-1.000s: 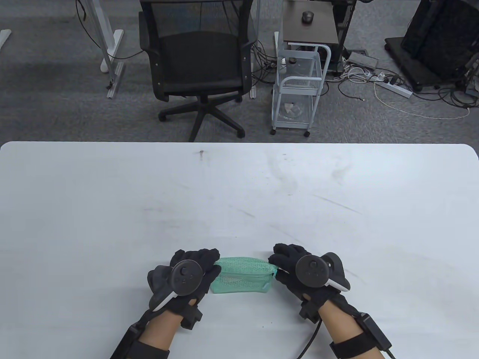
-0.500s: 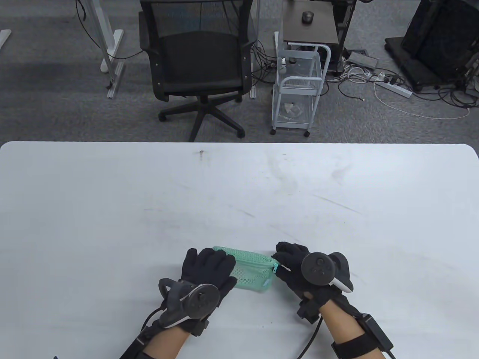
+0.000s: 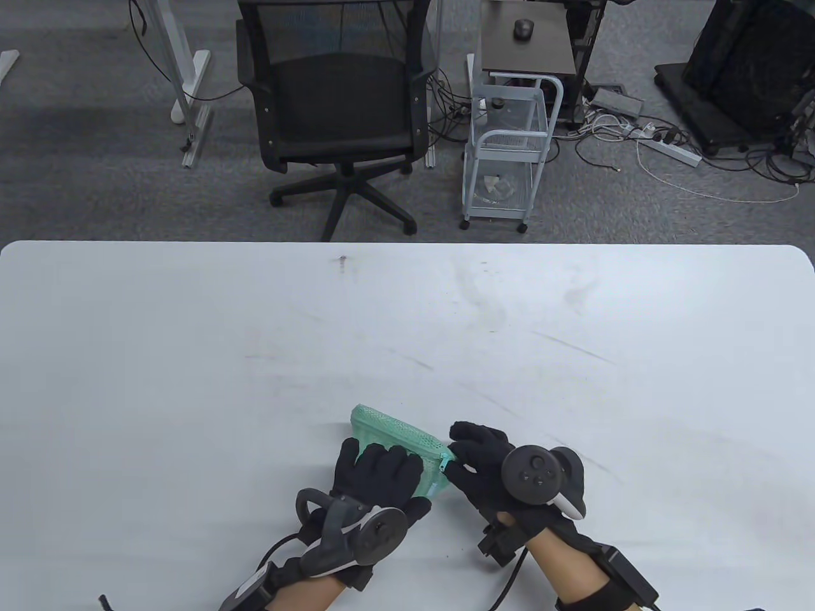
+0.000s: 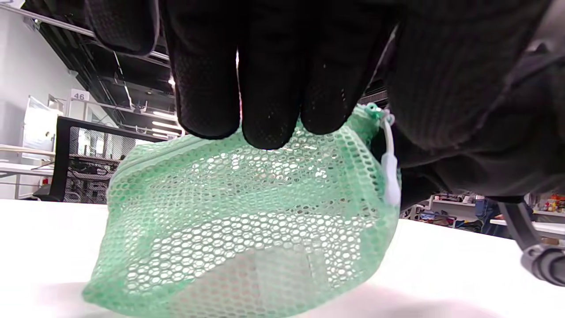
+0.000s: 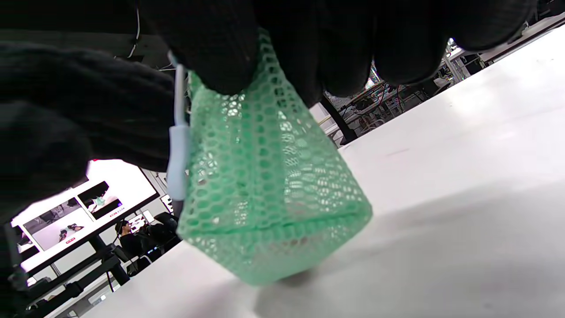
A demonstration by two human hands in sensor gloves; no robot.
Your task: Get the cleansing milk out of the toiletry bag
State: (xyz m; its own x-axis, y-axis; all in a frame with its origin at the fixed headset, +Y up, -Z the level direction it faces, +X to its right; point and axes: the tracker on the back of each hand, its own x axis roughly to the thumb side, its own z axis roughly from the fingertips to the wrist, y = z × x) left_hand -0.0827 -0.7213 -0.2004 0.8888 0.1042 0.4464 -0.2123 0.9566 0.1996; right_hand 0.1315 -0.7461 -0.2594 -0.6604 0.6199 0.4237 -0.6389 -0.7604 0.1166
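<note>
White zipper pull, plain only in wrist views.

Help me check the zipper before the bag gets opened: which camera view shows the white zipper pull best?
The left wrist view: the white zipper pull hangs in clear sight at the toiletry bag's right end. The right wrist view shows it edge-on beside dark glove fabric. In the table view it is too small to make out between the hands.
</note>
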